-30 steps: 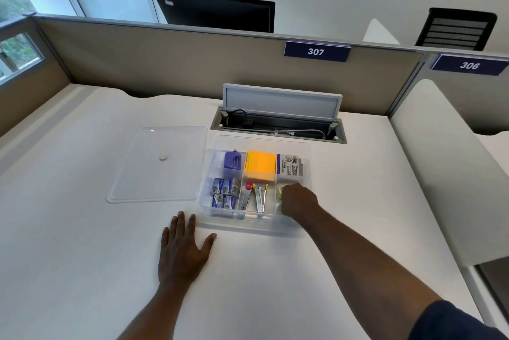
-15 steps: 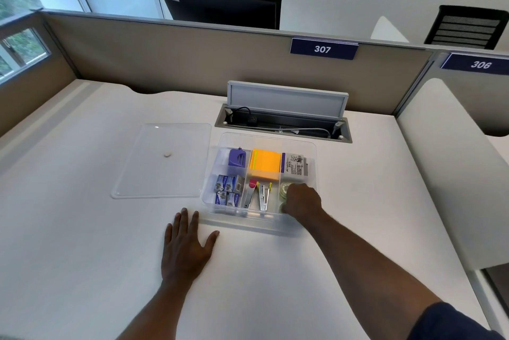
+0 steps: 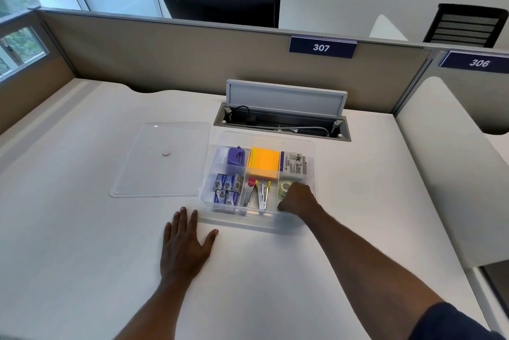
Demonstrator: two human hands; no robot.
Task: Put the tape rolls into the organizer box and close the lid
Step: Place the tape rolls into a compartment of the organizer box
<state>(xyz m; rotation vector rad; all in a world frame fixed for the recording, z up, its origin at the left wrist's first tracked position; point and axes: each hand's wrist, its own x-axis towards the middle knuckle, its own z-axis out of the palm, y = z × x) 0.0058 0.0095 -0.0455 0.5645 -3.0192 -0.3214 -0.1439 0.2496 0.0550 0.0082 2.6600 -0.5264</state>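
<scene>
From the head cam we had our right hand (image 3: pixel 297 198) curled inside the organizer box (image 3: pixel 312 147), tape rolls (image 3: pixel 283 188) touching its knuckles; grip hidden, couldn't tell. Left hand (image 3: pixel 186 247) lay flat, spread. Next we'd probably need the lid (image 3: pixel 162 159), beyond that left hand.

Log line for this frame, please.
right hand: in clear organizer box, at pale tape roll | left hand: flat on desk | clear lid: off

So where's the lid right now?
The lid lies flat on the desk, just left of the open box, beyond the left hand.
</scene>
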